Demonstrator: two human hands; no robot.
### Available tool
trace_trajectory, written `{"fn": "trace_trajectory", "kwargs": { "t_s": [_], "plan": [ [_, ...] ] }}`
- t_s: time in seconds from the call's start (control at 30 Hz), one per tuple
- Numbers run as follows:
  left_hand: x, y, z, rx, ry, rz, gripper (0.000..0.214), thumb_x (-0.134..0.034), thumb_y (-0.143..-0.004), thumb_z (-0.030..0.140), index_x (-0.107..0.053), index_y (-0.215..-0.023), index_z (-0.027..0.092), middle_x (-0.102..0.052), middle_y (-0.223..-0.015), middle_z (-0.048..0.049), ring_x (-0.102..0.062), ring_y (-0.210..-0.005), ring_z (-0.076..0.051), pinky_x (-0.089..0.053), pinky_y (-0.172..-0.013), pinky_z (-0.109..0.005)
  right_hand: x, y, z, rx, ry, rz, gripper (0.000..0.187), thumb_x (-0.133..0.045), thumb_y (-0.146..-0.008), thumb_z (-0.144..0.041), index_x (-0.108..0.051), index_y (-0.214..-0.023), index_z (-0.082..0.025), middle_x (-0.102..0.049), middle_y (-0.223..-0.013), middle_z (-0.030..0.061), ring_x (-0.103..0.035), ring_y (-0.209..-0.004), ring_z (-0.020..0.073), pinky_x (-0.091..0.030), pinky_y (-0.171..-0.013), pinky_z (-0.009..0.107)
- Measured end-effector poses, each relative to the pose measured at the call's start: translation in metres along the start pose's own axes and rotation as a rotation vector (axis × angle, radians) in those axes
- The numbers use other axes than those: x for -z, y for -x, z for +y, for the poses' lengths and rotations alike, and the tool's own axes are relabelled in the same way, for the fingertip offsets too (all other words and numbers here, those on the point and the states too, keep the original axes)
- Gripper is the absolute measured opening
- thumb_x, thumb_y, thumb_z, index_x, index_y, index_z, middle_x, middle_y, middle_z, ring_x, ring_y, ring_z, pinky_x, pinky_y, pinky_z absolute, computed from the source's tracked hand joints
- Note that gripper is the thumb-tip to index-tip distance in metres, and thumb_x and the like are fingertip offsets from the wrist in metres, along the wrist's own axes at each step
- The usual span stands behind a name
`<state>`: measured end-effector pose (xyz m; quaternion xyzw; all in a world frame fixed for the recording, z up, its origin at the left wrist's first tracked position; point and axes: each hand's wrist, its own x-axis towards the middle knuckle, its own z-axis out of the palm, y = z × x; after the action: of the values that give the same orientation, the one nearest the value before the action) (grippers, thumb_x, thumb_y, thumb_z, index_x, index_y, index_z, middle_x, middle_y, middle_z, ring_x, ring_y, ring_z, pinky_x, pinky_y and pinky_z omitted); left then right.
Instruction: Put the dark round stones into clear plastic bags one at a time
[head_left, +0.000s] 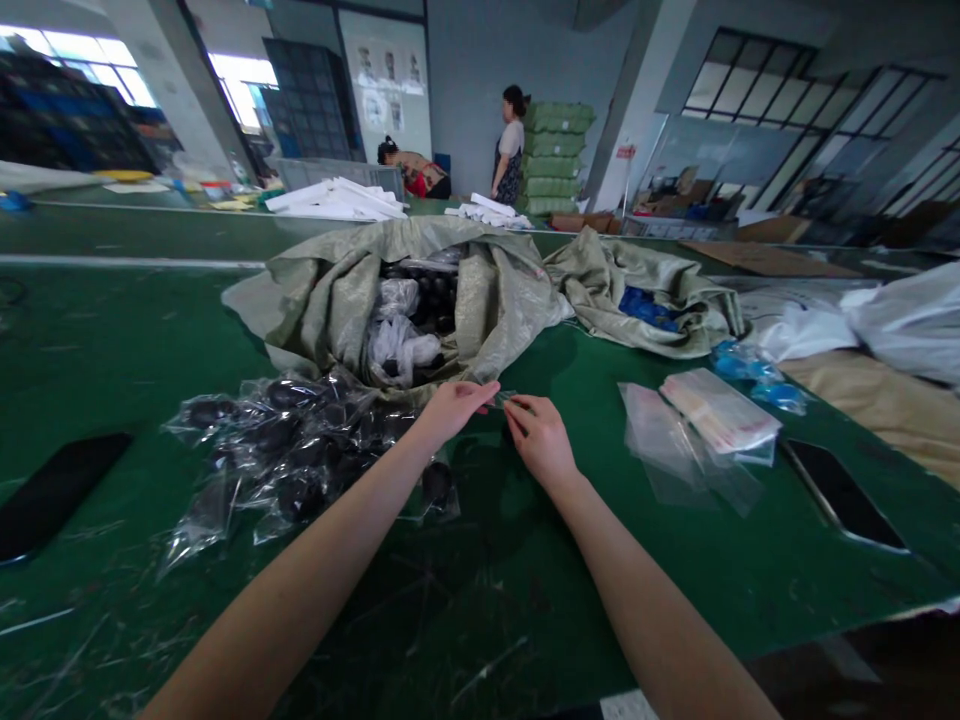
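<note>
Since left hand [454, 408] and right hand [543, 440] look pinched on clear film [505, 396], uneven pull could tear it. Slick plastic might slip too.

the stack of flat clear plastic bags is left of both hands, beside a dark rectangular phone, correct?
Wrong side: the head view shows the stack of flat clear plastic bags to the right of the bare left hand and bare right hand. It does lie beside the dark rectangular phone.

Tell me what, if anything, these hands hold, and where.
The left hand and right hand pinch clear plastic, apparently a bag's edge; which edge is unclear.
</note>
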<state>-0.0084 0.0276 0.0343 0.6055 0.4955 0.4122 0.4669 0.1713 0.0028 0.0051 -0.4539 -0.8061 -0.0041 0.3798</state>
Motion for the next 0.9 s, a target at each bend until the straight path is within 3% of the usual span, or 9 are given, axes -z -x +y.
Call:
{"fn": "trace_trajectory", "kwargs": {
  "t_s": [0.17, 0.3, 0.4, 0.57, 0.67, 0.77, 0.83, 0.9],
  "plan": [
    [0.001, 0.0, 0.002, -0.038, -0.063, 0.111, 0.02, -0.063, -0.077, 0.034, -0.072, -0.08, 0.016, -0.073, -0.077, -0.0041, -0.067, -0.076, -0.018, -0.052, -0.077, -0.031, 0.0, -0.002, -0.006, 0.017, -0.062, -0.032, 0.028, -0.051, -0.093, -0.028, -0.069, -0.114, -0.02, -0.065, -0.113, 0.0127, -0.058, -0.106, 0.0254, -0.049, -0.094, 0.044],
    [-0.002, 0.005, 0.006, -0.13, -0.065, 0.042, 0.022, -0.064, -0.077, 0.036, -0.072, -0.084, 0.017, -0.075, -0.09, -0.0052, -0.067, -0.085, -0.019, -0.051, -0.082, -0.031, 0.0, -0.003, -0.009, -0.117, -0.182, 0.031, 0.029, -0.056, -0.09, -0.036, -0.068, -0.111, -0.019, -0.067, -0.109, 0.0127, -0.06, -0.105, 0.0253, -0.049, -0.095, 0.043],
    [-0.004, 0.01, 0.013, -0.198, -0.156, -0.032, 0.024, -0.061, -0.081, 0.038, -0.073, -0.086, 0.018, -0.074, -0.088, -0.0038, -0.067, -0.084, -0.019, -0.051, -0.081, -0.031, 0.001, -0.004, -0.011, -0.259, -0.345, 0.046, 0.025, -0.059, -0.088, -0.039, -0.069, -0.102, -0.02, -0.07, -0.1, 0.0094, -0.066, -0.093, 0.0218, -0.053, -0.086, 0.036],
    [-0.006, 0.016, 0.023, -0.262, -0.234, -0.026, 0.029, -0.056, -0.086, 0.04, -0.074, -0.09, 0.018, -0.075, -0.092, -0.0042, -0.067, -0.086, -0.02, -0.051, -0.082, -0.031, 0.004, -0.005, -0.012, -0.394, -0.506, 0.093, 0.024, -0.056, -0.089, -0.038, -0.071, -0.098, -0.021, -0.073, -0.098, 0.0064, -0.067, -0.089, 0.0197, -0.054, -0.081, 0.032],
    [-0.009, 0.015, 0.02, -0.209, -0.16, -0.033, 0.036, -0.053, -0.088, 0.044, -0.072, -0.103, 0.017, -0.074, -0.1, -0.0068, -0.069, -0.089, -0.021, -0.052, -0.082, -0.031, 0.006, -0.005, -0.012, -0.378, -0.48, 0.131, 0.023, -0.053, -0.091, -0.036, -0.07, -0.095, -0.022, -0.072, -0.096, 0.0059, -0.067, -0.089, 0.0196, -0.053, -0.08, 0.032],
    [-0.009, 0.012, 0.013, -0.043, -0.113, -0.038, 0.051, -0.035, -0.095, 0.046, -0.064, -0.12, 0.013, -0.075, -0.097, -0.0111, -0.071, -0.079, -0.022, -0.054, -0.077, -0.035, 0.008, -0.005, -0.012, -0.365, -0.45, 0.193, 0.023, -0.051, -0.092, -0.035, -0.07, -0.094, -0.021, -0.071, -0.094, 0.0071, -0.066, -0.087, 0.02, -0.053, -0.078, 0.032],
    [-0.008, 0.012, 0.009, 0.025, -0.205, -0.086, 0.051, -0.029, -0.096, 0.037, -0.056, -0.13, 0.01, -0.075, -0.098, -0.0134, -0.072, -0.08, -0.023, -0.054, -0.08, -0.037, 0.01, -0.005, -0.012, -0.355, -0.431, 0.221, 0.024, -0.05, -0.092, -0.035, -0.069, -0.093, -0.021, -0.071, -0.094, 0.008, -0.066, -0.088, 0.0205, -0.053, -0.079, 0.034],
    [-0.005, 0.014, 0.009, -0.012, -0.398, -0.182, 0.05, -0.036, -0.091, 0.022, -0.049, -0.138, 0.011, -0.07, -0.115, -0.0151, -0.069, -0.1, -0.024, -0.05, -0.094, -0.038, 0.011, -0.005, -0.013, -0.348, -0.409, 0.241, 0.024, -0.049, -0.093, -0.034, -0.069, -0.093, -0.021, -0.071, -0.095, 0.0083, -0.066, -0.089, 0.0204, -0.053, -0.082, 0.034]
  ]
}}
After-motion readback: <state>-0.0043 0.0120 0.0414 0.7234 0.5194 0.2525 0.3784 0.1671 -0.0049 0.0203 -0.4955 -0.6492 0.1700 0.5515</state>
